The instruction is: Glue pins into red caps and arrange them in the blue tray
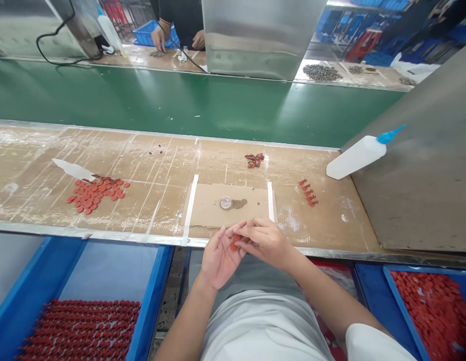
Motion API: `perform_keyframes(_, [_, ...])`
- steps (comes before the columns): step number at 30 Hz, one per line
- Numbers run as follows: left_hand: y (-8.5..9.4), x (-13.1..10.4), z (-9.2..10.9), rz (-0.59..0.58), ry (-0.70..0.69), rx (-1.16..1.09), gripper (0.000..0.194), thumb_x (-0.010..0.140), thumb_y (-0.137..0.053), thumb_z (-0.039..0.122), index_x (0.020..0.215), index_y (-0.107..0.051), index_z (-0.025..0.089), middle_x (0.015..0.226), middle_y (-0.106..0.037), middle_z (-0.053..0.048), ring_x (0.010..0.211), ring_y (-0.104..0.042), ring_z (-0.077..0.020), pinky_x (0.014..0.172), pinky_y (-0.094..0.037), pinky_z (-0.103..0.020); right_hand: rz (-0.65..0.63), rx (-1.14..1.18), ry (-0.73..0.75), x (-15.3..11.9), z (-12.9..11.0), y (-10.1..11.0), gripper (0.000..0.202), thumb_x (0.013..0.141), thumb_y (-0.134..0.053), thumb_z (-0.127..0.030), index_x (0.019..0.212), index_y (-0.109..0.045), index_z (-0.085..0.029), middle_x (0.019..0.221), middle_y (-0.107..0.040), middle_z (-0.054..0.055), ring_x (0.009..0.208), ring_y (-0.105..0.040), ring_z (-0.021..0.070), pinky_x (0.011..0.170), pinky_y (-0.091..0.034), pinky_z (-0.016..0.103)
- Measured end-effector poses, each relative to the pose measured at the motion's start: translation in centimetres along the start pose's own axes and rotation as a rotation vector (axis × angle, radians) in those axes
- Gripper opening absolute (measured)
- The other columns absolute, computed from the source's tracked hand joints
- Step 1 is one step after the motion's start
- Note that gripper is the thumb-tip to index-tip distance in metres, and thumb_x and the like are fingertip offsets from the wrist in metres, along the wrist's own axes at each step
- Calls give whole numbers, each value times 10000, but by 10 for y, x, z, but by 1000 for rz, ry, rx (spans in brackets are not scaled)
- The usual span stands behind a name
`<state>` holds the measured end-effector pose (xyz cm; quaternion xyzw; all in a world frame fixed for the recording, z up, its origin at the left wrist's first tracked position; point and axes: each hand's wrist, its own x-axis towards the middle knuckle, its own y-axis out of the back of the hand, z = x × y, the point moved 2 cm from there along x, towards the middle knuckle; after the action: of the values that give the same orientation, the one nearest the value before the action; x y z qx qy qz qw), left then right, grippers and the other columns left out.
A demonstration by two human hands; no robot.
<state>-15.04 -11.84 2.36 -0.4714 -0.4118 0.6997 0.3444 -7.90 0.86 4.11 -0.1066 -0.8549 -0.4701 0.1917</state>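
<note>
My left hand (221, 260) is turned palm up at the table's front edge, with small round red pieces (235, 242) held at its fingers. From the right, my right hand (268, 241) pinches at the same red pieces; its fingertips partly cover them. Just beyond my hands, a small clear round cup (226, 202) stands on a taped cardboard sheet (206, 206), beside a dark wet stain. Farther right lies a short row of red pieces with dark stems (308, 193). A small heap of similar stemmed pieces (254, 160) rests behind the cardboard.
Loose red discs (95, 194) and a white bag-like piece (73, 169) lie left. A white squeeze bottle (356, 156) leans by the metal panel (421, 165) at right. Blue trays (148, 296) hold red parts below. Across the green belt (161, 100), a co-worker's hand (161, 37) touches small parts.
</note>
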Motion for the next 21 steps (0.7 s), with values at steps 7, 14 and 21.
perform_keyframes(7, [0,0,-2,-39,23,-10,371,928,-419,279,1171,-611,74,1013,-693,-117,1043,-627,-206,972,-450,-342,154,0,41,-2,3,2,237,800,-686,-279,1024,-656,-204,766,-706,39,687,-614,139,621,-440,290])
perform_keyframes(14, [12,-4,1,83,-75,175,279,871,-562,184,1131,-638,117,1064,-706,-111,1020,-655,-178,907,-521,-276,250,31,64,3,0,7,357,751,-742,-238,1089,-633,-207,763,-729,23,650,-621,127,610,-448,285])
perform_keyframes(21, [21,-6,3,143,-109,205,243,835,-621,170,1069,-663,120,989,-730,-83,954,-679,-150,855,-551,-236,202,29,104,11,-2,3,307,762,-736,-255,1051,-645,-207,750,-723,16,642,-616,123,599,-429,284])
